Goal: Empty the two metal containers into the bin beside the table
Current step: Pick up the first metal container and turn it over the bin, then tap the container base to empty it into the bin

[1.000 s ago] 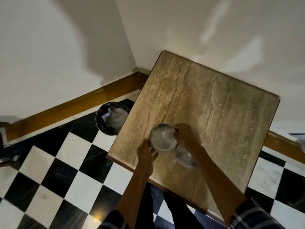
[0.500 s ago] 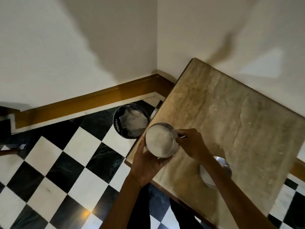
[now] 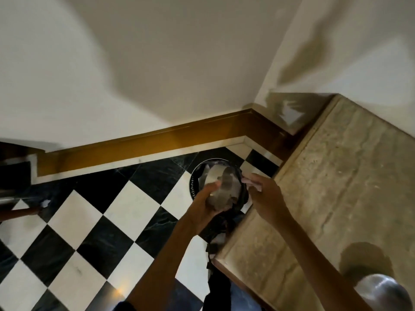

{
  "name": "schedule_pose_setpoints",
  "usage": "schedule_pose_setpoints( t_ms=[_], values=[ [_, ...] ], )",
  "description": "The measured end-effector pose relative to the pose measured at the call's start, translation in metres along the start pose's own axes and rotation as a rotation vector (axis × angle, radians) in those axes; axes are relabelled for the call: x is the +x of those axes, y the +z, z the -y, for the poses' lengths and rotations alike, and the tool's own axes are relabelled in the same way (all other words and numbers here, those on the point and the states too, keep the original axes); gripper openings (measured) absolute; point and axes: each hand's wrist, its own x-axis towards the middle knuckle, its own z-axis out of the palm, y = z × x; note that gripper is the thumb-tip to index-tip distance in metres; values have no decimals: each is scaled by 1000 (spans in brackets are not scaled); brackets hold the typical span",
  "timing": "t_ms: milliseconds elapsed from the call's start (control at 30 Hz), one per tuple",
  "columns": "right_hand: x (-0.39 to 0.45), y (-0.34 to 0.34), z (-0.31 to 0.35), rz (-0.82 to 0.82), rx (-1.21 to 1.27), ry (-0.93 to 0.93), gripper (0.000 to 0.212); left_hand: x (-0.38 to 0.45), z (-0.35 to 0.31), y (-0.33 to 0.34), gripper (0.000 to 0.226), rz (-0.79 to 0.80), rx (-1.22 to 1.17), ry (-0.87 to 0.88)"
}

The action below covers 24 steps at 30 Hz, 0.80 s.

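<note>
Bare forearms, dark trousers [image 3: 219, 290]

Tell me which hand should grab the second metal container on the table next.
Right. The second metal container sits on the table on the right arm's side, and the right hand looks free, while the left hand grips the tilted container over the bin.

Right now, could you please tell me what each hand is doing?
Left hand: closed on the tilted metal container over the bin.
Right hand: at the container's far side; grip cannot be told.
</note>
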Motion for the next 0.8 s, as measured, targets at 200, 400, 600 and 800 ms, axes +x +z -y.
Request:
schedule_pose_setpoints(
  t_ms=[200, 400, 600, 800],
  values=[
    [1, 31, -15, -57, -48, -60, 38, 66, 13, -27, 114, -235, 1015, 312],
    [6, 61, -27, 30, -484, -315, 62, 69, 30, -46, 130, -190, 1435, 557],
    [13, 61, -34, 327, -1055, -579, 95, 52, 30, -54, 131, -87, 1392, 777],
    [-1, 66, -24, 308, -1044, -671, 94, 46, 19, -51, 117, -72, 1474, 889]
  ],
)
